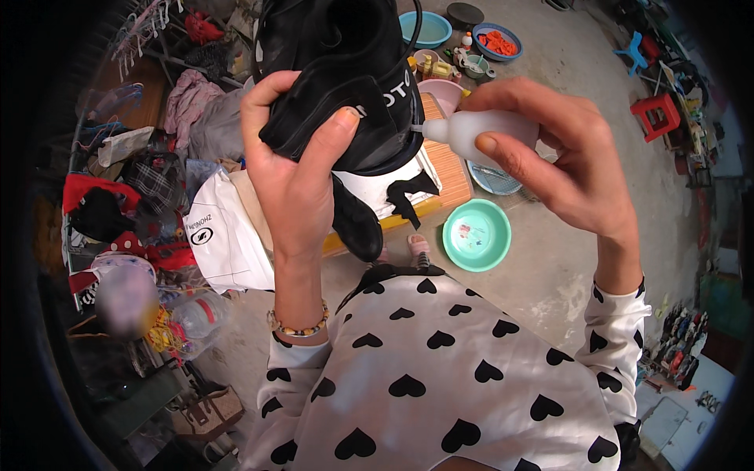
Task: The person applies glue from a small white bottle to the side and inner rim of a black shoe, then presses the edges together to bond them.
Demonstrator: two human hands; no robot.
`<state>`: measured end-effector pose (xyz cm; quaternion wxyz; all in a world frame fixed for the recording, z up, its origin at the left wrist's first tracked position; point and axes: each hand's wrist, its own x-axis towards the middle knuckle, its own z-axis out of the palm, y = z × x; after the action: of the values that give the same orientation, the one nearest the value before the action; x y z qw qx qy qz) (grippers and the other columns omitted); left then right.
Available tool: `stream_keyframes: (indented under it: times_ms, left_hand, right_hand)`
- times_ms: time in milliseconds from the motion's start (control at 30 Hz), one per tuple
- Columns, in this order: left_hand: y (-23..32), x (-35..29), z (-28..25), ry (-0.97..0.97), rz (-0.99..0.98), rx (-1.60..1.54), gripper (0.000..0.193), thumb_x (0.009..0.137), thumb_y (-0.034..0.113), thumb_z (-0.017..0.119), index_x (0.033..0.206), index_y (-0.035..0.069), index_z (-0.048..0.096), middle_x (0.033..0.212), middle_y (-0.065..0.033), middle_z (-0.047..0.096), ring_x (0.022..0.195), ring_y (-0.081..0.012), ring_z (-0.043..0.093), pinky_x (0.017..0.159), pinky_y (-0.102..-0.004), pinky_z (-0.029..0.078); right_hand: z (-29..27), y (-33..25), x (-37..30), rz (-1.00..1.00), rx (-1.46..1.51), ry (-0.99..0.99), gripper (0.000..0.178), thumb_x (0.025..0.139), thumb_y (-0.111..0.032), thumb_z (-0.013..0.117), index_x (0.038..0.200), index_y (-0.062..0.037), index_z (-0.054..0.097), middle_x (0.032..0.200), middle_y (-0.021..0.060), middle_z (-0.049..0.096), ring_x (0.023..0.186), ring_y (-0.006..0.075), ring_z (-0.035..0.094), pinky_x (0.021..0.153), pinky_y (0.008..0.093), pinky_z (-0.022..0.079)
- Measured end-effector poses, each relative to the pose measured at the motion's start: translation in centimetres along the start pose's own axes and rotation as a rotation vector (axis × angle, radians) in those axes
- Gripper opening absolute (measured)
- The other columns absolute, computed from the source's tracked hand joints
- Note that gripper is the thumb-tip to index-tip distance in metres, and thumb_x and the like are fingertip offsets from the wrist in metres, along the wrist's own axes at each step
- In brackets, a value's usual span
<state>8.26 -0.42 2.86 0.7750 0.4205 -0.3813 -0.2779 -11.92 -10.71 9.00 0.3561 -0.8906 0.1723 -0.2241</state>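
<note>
My left hand (294,180) grips a black shoe (389,145) with white lettering on its side, thumb on the near face and fingers behind. The shoe is held up above a wooden-topped table (455,182). In my right hand (577,153) is a white squeeze bottle (470,132), pinched between thumb and fingers. Its narrow nozzle points left and meets the shoe near the sole edge; whether it touches cannot be made out. Below the held shoe, a second black item (357,226), shoe-like in shape, rests at the table's near edge. Black scraps (410,192) lie on a white sheet beside it.
A green basin (477,235) stands on the floor right of the table. Farther off are a blue basin (428,30) and a bowl of orange pieces (499,41). A white bag (228,239) and piled clothes (192,110) crowd the left. A red stool (657,118) is at right.
</note>
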Motion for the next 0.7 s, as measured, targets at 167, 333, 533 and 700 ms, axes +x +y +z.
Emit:
stream_keyframes:
  times_ms: [167, 333, 533, 700]
  left_hand:
    - [-0.1, 0.1, 0.1, 0.003, -0.002, -0.022, 0.041, 0.08, -0.002, 0.066, 0.115, 0.0, 0.045, 0.099, -0.0086, 0.061, 0.087, -0.0106, 0.06, 0.08, -0.023, 0.05]
    - [-0.2, 0.1, 0.2, 0.028, -0.038, -0.065, 0.041, 0.08, -0.002, 0.065, 0.114, -0.001, 0.045, 0.099, -0.0097, 0.062, 0.088, -0.0118, 0.061, 0.08, -0.0245, 0.051]
    - [-1.0, -0.2, 0.3, 0.05, -0.096, -0.152, 0.041, 0.08, -0.002, 0.065, 0.115, -0.002, 0.044, 0.101, -0.0109, 0.062, 0.089, -0.0131, 0.061, 0.081, -0.0268, 0.051]
    - [-0.9, -0.8, 0.3, 0.087, -0.144, -0.196, 0.041, 0.08, -0.003, 0.064, 0.116, -0.003, 0.043, 0.102, -0.0115, 0.062, 0.09, -0.0138, 0.061, 0.082, -0.0278, 0.051]
  right_hand:
    - [0.0, 0.3, 0.1, -0.058, -0.007, 0.017, 0.023, 0.084, -0.006, 0.062, 0.101, 0.0077, 0.06, 0.09, 0.0128, 0.066, 0.081, 0.018, 0.065, 0.071, 0.0275, 0.051]
    - [0.3, -0.1, 0.1, -0.06, 0.034, 0.03, 0.024, 0.083, -0.006, 0.062, 0.104, 0.0066, 0.061, 0.09, 0.0121, 0.067, 0.08, 0.017, 0.065, 0.069, 0.0269, 0.051]
    - [0.7, -0.4, -0.2, -0.018, 0.09, 0.039, 0.024, 0.083, -0.005, 0.063, 0.104, 0.005, 0.061, 0.089, 0.0105, 0.066, 0.079, 0.0149, 0.064, 0.069, 0.0256, 0.051]
    - [1.0, -0.7, -0.5, 0.014, 0.076, 0.017, 0.023, 0.084, -0.006, 0.063, 0.104, 0.0049, 0.061, 0.088, 0.0097, 0.066, 0.078, 0.0134, 0.064, 0.068, 0.0245, 0.05]
